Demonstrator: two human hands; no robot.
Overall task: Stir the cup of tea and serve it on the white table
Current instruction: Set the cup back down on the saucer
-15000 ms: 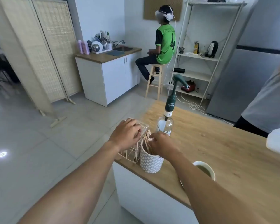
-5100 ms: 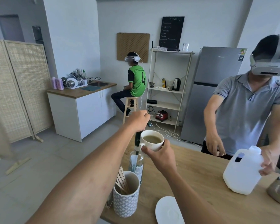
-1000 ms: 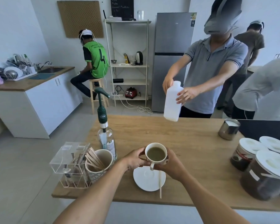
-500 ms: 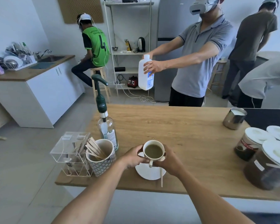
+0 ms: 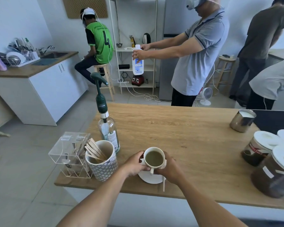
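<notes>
both hands (image 5: 134, 166) round cup (image 5: 154, 158) — above saucer (image 5: 150, 177)

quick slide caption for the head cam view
Both hands, left and right, hold the cup of tea over its saucer.

A: Counter (image 5: 179, 136)?
B: Light wood, visible grain, matt. Cup (image 5: 154, 158) glossy white ceramic; saucer (image 5: 150, 177) same glaze.
A: Stirrer (image 5: 163, 184)?
B: Thin pale wood, matt, like the sticks (image 5: 95, 150) in the patterned ceramic holder (image 5: 103, 167).
A: Box beside it?
B: Organizer (image 5: 69, 153) is clear glossy acrylic. Syrup bottle (image 5: 107, 130) clear glass, paper label, dark green plastic pump.
A: Right side?
B: Milk pitcher (image 5: 242, 120) brushed metal, dull shine. Jars (image 5: 259, 148) clear, smooth white lids.
</notes>
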